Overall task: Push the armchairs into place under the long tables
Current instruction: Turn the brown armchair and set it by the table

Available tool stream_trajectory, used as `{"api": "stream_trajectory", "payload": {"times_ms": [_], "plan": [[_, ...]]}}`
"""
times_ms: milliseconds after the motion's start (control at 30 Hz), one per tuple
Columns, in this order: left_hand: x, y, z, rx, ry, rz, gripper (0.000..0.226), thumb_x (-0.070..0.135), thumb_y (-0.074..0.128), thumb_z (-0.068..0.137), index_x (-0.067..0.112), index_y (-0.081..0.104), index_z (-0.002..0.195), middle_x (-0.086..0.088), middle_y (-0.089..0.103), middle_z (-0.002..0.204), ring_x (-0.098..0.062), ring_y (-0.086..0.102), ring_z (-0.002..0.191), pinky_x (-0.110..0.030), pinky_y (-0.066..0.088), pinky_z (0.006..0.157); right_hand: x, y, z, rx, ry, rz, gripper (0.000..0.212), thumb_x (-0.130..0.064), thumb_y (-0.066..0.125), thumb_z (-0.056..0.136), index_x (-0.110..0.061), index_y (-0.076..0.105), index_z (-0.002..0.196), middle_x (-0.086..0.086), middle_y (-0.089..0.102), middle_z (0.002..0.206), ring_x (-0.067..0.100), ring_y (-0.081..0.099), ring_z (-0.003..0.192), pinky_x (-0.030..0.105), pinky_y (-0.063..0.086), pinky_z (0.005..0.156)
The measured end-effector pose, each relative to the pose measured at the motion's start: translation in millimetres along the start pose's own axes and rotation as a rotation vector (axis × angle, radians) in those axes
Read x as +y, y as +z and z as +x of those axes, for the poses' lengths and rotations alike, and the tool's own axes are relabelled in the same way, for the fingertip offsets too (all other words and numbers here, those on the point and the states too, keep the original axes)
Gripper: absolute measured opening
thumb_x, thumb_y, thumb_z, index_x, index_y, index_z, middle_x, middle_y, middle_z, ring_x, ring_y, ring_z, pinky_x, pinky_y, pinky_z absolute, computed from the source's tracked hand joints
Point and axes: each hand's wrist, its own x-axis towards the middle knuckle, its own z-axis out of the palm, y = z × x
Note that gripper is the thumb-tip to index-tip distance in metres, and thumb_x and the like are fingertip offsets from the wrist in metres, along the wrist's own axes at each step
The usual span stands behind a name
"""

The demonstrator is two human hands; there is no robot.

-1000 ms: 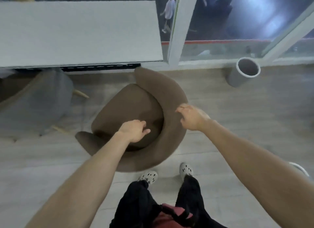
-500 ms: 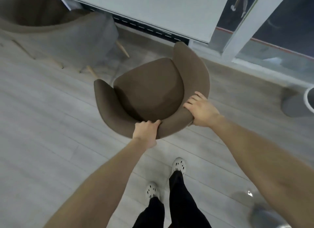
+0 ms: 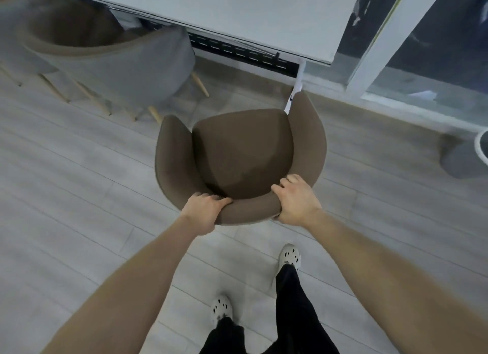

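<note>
A brown armchair (image 3: 243,153) stands on the wood floor in the middle of the view, its open front facing the long white table (image 3: 237,12). The chair's right arm tip is close to the table's white leg (image 3: 297,89). My left hand (image 3: 204,208) grips the back rim at its left side. My right hand (image 3: 295,200) grips the same rim at its right side, fingers curled over the top. The chair sits wholly outside the table's edge.
A grey armchair (image 3: 126,60) with pale wooden legs stands at the upper left, partly under the table. A grey bin (image 3: 464,158) with a white rim is at the right edge. A glass wall with a white frame (image 3: 390,34) runs behind the table. My feet are below the chair.
Both hands went from hovering over the chair to gripping its back rim. The chair has turned so its front faces the table, and it sits nearer the table's right end.
</note>
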Motion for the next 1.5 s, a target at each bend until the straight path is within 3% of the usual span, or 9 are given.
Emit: {"api": "stream_trajectory", "payload": {"times_ms": [233, 367, 467, 567, 633, 867, 1167, 1500], "plan": [[-95.9, 31.5, -48.9, 0.01, 0.178, 0.153, 0.088, 0.025, 0.071, 0.082, 0.048, 0.036, 0.159, 0.01, 0.062, 0.146, -0.023, 0.062, 0.133, -0.042, 0.045, 0.114, -132.9, 26.9, -17.0, -0.009, 0.181, 0.055, 0.074, -0.075, 0.081, 0.068, -0.021, 0.066, 0.116, 0.007, 0.067, 0.109, 0.034, 0.058, 0.114, 0.05, 0.04, 0.117], [-140.1, 42.7, -70.2, 0.018, 0.235, 0.198, 0.083, 0.05, 0.084, 0.078, 0.039, 0.048, 0.153, 0.007, 0.065, 0.144, -0.024, 0.061, 0.132, -0.041, 0.042, 0.115, -198.8, 37.4, -25.5, -0.018, 0.303, 0.078, 0.081, -0.08, 0.074, 0.073, -0.022, 0.062, 0.129, 0.006, 0.065, 0.119, 0.033, 0.056, 0.121, 0.048, 0.037, 0.118], [-171.8, 59.2, -88.9, 0.049, 0.219, 0.164, 0.086, 0.053, 0.089, 0.073, 0.032, 0.054, 0.149, 0.003, 0.064, 0.144, -0.027, 0.056, 0.136, -0.045, 0.033, 0.123, -237.6, 48.5, -35.1, 0.001, 0.385, 0.083, 0.084, -0.081, 0.07, 0.073, -0.021, 0.061, 0.131, 0.004, 0.065, 0.122, 0.031, 0.055, 0.121, 0.048, 0.036, 0.118], [-185.7, 81.9, -100.8, 0.095, 0.246, 0.105, 0.093, 0.048, 0.095, 0.067, 0.028, 0.056, 0.149, -0.001, 0.061, 0.144, -0.032, 0.048, 0.144, -0.054, 0.02, 0.131, -268.3, 63.3, -42.1, 0.042, 0.498, 0.101, 0.092, -0.086, 0.069, 0.064, -0.021, 0.065, 0.129, 0.002, 0.068, 0.12, 0.03, 0.058, 0.122, 0.054, 0.024, 0.126], [-186.3, 90.7, -98.7, 0.121, 0.262, 0.054, 0.09, 0.046, 0.098, 0.065, 0.028, 0.06, 0.144, -0.001, 0.064, 0.138, -0.033, 0.051, 0.138, -0.059, 0.019, 0.13, -278.6, 71.0, -44.3, 0.084, 0.565, 0.138, 0.094, -0.084, 0.074, 0.06, -0.022, 0.068, 0.13, 0.002, 0.07, 0.119, 0.031, 0.058, 0.125, 0.061, 0.014, 0.13], [-187.6, 94.2, -87.4, 0.177, 0.308, 0.034, 0.074, 0.012, 0.083, 0.065, 0.028, 0.064, 0.135, 0.002, 0.064, 0.127, -0.031, 0.056, 0.122, -0.058, 0.023, 0.128, -264.3, 72.3, -40.4, 0.084, 0.575, 0.195, 0.071, -0.067, 0.073, 0.064, -0.022, 0.074, 0.119, 0.001, 0.068, 0.111, 0.032, 0.059, 0.117, 0.057, 0.021, 0.126], [-174.6, 43.8, -0.5, 0.198, 0.289, 0.045, 0.072, 0.022, 0.089, 0.065, 0.03, 0.065, 0.132, 0.003, 0.065, 0.121, -0.03, 0.056, 0.119, -0.055, 0.026, 0.125, -175.6, 51.1, 4.4, 0.133, 0.545, 0.169, 0.069, -0.072, 0.081, 0.062, -0.019, 0.072, 0.106, -0.002, 0.071, 0.104, 0.031, 0.062, 0.107, 0.051, 0.036, 0.113], [-155.7, -37.0, 123.3, 0.196, 0.251, 0.053, 0.072, 0.02, 0.089, 0.062, 0.031, 0.063, 0.128, 0.004, 0.062, 0.113, -0.028, 0.056, 0.114, -0.05, 0.031, 0.119, -41.1, 11.0, 76.5, 0.108, 0.542, 0.138, 0.08, -0.079, 0.085, 0.054, -0.024, 0.075, 0.111, -0.004, 0.069, 0.106, 0.027, 0.059, 0.111, 0.049, 0.035, 0.115]]}}
